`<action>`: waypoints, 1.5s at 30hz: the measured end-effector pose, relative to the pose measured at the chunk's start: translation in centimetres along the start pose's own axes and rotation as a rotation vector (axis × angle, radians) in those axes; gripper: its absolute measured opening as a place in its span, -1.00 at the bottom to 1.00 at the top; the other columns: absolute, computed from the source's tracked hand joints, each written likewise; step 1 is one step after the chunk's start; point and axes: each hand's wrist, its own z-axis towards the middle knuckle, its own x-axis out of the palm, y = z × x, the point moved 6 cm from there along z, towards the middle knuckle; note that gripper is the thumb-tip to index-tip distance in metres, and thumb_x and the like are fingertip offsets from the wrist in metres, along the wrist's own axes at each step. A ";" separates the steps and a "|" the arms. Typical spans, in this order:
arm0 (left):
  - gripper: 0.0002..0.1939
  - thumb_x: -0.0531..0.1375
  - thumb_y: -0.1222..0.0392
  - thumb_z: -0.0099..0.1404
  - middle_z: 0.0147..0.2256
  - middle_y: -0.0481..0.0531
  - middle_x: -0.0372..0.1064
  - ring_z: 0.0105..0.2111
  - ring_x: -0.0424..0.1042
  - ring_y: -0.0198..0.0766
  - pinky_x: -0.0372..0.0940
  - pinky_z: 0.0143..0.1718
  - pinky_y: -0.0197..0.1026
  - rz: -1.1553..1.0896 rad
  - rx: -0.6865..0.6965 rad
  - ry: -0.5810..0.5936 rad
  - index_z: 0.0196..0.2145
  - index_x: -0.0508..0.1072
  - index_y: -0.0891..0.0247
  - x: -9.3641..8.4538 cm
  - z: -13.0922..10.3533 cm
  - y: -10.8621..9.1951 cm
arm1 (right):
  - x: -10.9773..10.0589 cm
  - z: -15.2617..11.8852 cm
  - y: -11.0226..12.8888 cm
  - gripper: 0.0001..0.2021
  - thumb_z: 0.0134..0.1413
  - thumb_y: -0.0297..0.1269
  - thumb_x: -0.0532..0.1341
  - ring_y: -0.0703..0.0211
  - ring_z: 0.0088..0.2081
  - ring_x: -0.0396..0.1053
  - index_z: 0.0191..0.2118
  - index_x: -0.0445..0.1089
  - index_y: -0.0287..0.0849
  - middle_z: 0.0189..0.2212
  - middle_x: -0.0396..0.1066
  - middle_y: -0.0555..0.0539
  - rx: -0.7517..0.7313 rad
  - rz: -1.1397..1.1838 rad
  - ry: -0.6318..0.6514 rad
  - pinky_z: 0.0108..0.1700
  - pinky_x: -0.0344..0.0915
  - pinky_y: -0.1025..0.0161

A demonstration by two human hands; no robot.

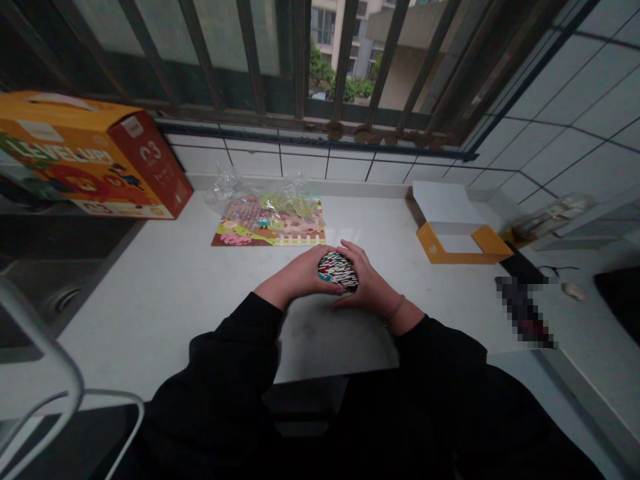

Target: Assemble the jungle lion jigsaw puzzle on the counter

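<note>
Above the front part of the white counter, my left hand (305, 273) and my right hand (367, 280) are wrapped around a bundle of puzzle pieces (339, 271). Its thin edges face up, mostly white with streaks of red, teal and black. The left fingers curve round one side and the right fingers round the other. Palms cover the rest of the bundle. Just beyond the hands lies a colourful picture sheet (270, 230), partly under crumpled clear plastic wrap (280, 200).
An orange "LEVEL UP!" box (90, 160) stands at the back left, beside a dark sink (65, 267). An open orange and white box (463, 247) sits at the right. Behind the counter (165, 300) are tiles and a barred window. A white curved tube (65, 360) crosses the lower left.
</note>
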 end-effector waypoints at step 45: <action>-0.75 0.36 -0.04 0.39 -0.15 0.03 0.57 -0.10 0.53 -0.08 0.42 0.04 -0.03 -0.341 -0.126 -0.335 -0.12 0.54 0.16 -0.5 1.1 2.9 | 0.1 2.6 -0.3 -0.14 -0.03 0.07 0.62 -0.32 0.25 0.48 0.32 0.35 -0.08 0.22 0.48 -0.30 0.165 -0.030 -0.195 0.37 0.42 -0.32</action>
